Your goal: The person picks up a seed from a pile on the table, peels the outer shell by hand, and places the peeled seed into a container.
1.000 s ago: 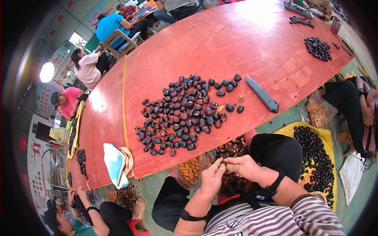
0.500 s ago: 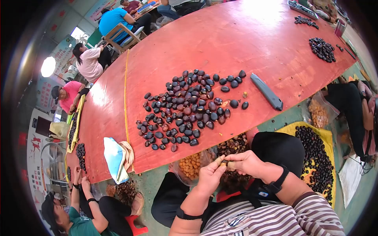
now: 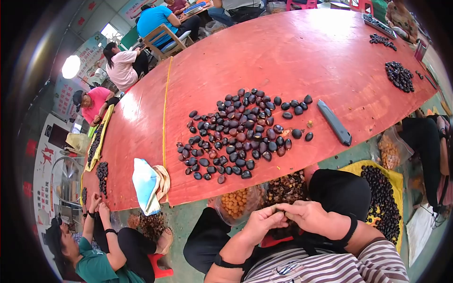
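My left hand (image 3: 263, 223) and my right hand (image 3: 309, 218) meet in front of my lap, fingertips pinched together. Whatever sits between them is too small and covered to name. Just beyond my hands lies a heap of brown broken shells (image 3: 286, 187). To its left, a clear plastic bag (image 3: 255, 200) holds yellow-orange peeled kernels (image 3: 234, 203). On the red table (image 3: 264, 56) ahead, a large spread of shiny dark nuts (image 3: 233, 134) lies loose, a few with split shells.
A grey box-cutter-like object (image 3: 334, 122) rests right of the nuts. A blue-and-white folded cloth (image 3: 147, 184) lies at the table's near edge. A yellow sack (image 3: 399, 184) with more dark nuts (image 3: 380, 200) is at my right. A co-worker in green (image 3: 96, 264) sits at left.
My view has shifted, so the table and nuts appear further right and slightly lower. My hands have dropped a little and stay pinched together.
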The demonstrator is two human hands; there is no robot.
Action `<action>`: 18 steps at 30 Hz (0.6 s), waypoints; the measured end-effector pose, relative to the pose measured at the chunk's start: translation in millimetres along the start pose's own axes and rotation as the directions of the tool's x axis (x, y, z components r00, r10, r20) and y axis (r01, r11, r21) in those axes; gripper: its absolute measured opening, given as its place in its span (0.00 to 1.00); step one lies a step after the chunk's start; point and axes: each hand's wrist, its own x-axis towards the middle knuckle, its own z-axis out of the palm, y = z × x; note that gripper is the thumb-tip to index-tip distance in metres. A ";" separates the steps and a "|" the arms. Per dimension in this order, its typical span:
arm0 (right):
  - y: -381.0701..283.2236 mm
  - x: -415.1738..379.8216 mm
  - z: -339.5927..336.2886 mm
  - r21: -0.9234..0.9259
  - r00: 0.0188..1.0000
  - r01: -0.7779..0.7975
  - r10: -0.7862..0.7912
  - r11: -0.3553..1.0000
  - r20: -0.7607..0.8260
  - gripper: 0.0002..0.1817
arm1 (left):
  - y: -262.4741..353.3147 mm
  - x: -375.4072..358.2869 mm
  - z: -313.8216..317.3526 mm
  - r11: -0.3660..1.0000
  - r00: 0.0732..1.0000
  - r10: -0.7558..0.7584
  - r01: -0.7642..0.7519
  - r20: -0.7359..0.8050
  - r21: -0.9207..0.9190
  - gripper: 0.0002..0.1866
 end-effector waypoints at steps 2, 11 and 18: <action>-5.5 -0.4 -9.1 -0.035 0.996 0.062 -0.060 0.997 0.062 0.17 | 3.5 -5.8 -1.1 0.999 0.998 -0.038 0.039 0.041 -0.018 0.13; -17.7 -3.5 -30.6 -0.080 0.958 0.083 -0.058 0.993 0.281 0.14 | 11.7 -12.0 1.0 0.974 0.970 -0.221 0.214 0.102 0.074 0.14; -5.9 -2.8 -28.1 0.121 0.926 0.018 -0.062 0.993 0.373 0.12 | 19.8 -15.2 5.1 0.939 0.946 -0.286 0.245 0.153 0.243 0.12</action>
